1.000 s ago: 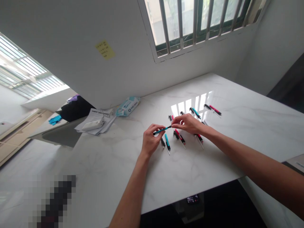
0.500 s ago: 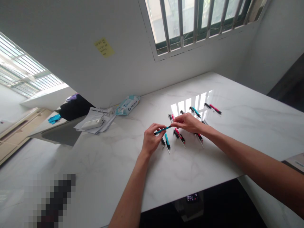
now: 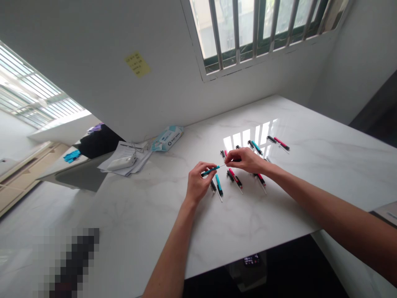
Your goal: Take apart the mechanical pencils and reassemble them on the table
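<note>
My left hand (image 3: 198, 179) is closed round the teal barrel of a pen (image 3: 212, 170), which points up and to the right. My right hand (image 3: 245, 160) pinches a black pen part (image 3: 237, 160), mostly covered by the fingers. A thin white refill (image 3: 222, 165) shows in the gap between the barrel and the right fingertips. Just below the hands lies a disassembled teal pen (image 3: 218, 184) with a black part and a white refill beside it. Red pen parts (image 3: 235, 178) lie below the right hand, and another red set (image 3: 260, 179) is under the right wrist.
Farther back on the marble table (image 3: 297, 182) are another teal pen (image 3: 256, 147) and a red pen (image 3: 281, 143) with black parts. A wipes packet (image 3: 168, 138), papers (image 3: 139, 164) and a white device (image 3: 123, 162) sit by the wall at left.
My right hand has drawn slightly away to the right with the black part. The black part has come off the teal barrel, and the white refill shows between them.
</note>
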### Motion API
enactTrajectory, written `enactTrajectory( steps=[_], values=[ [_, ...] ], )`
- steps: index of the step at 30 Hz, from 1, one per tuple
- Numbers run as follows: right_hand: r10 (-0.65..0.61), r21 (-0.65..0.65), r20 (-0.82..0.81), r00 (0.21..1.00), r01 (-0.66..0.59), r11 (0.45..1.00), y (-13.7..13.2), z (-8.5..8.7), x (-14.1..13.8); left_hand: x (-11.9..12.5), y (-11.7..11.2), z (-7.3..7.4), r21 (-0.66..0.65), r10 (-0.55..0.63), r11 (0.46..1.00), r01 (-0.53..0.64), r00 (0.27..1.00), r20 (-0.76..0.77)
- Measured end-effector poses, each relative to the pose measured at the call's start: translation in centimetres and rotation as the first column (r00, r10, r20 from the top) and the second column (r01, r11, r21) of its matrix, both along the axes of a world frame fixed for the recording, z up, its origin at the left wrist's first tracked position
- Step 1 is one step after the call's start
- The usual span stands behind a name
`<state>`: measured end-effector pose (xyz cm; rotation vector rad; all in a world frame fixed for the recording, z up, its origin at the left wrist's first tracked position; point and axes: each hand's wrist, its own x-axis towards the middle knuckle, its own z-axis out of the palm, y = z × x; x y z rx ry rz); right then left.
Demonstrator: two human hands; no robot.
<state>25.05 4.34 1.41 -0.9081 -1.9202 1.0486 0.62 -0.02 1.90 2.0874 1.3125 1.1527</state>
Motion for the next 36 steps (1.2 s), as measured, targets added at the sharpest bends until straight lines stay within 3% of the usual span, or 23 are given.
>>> enactTrajectory(
  steps=[7,12,19,25,31,36],
  values=[
    [0.029,-0.049,0.000,1.000,-0.029,0.998,-0.1,-0.4,-0.1,0.1,-0.1,0.1,-0.031,-0.033,0.999,0.033,0.999,-0.009],
    [0.014,0.019,0.159,0.987,-0.018,1.000,-0.5,0.1,-0.3,0.5,-0.3,0.0,-0.056,-0.073,0.996,0.071,0.997,-0.035],
    [-0.001,0.312,0.484,0.875,-0.172,0.934,-1.1,4.6,-1.4,0.6,-0.6,0.7,-0.071,-0.035,0.997,0.034,0.999,-0.023],
    [0.095,0.283,0.612,0.785,-0.330,0.901,0.1,8.4,-3.4,-0.1,-0.3,0.9,-0.118,0.024,0.993,-0.017,0.998,0.063],
    [0.073,0.332,0.456,0.887,-0.246,0.910,1.2,13.0,-3.2,-0.9,0.3,0.2,-0.189,0.105,0.981,-0.052,0.954,0.280],
    [0.084,0.183,0.516,0.852,-0.206,0.961,2.0,13.2,-3.0,-1.6,0.6,-0.1,-0.223,0.187,0.969,-0.107,0.904,0.383]
  ],
)
